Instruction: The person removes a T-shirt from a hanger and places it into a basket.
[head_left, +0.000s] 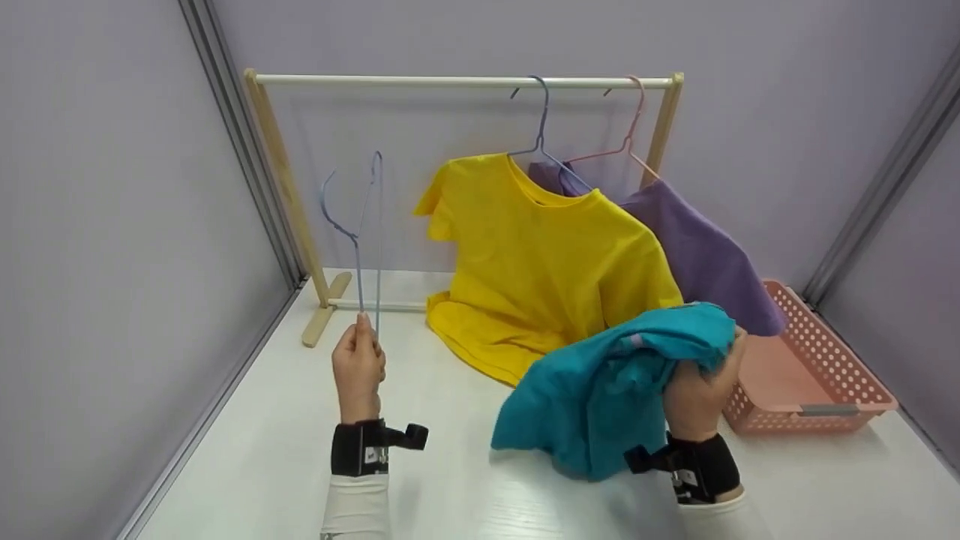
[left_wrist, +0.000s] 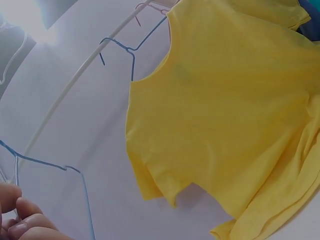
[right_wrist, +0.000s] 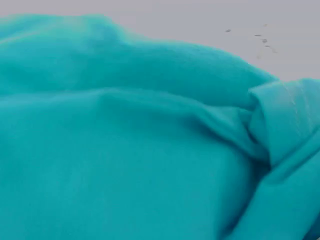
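My left hand [head_left: 360, 371] grips a light-blue wire hanger [head_left: 358, 270] by its lower part, hook upward, in front of the rack's left half. In the left wrist view the fingers [left_wrist: 32, 220] pinch the wire at the lower left corner. On the right, a bunched teal garment [head_left: 585, 412] hangs from my right hand [head_left: 694, 401], its fingers mostly hidden by the cloth. That garment fills most of the right wrist view. Behind it, a yellow T-shirt [head_left: 547, 247] hangs on a blue hanger [head_left: 541, 127], its hem spread over the table.
A rack with a white rail [head_left: 390, 80] and wooden posts stands at the back. On its right end hangs a purple garment [head_left: 697, 247] on a pink hanger [head_left: 634, 120]. Beside it sits a pink perforated basket [head_left: 832, 420] on the white table [head_left: 262, 450].
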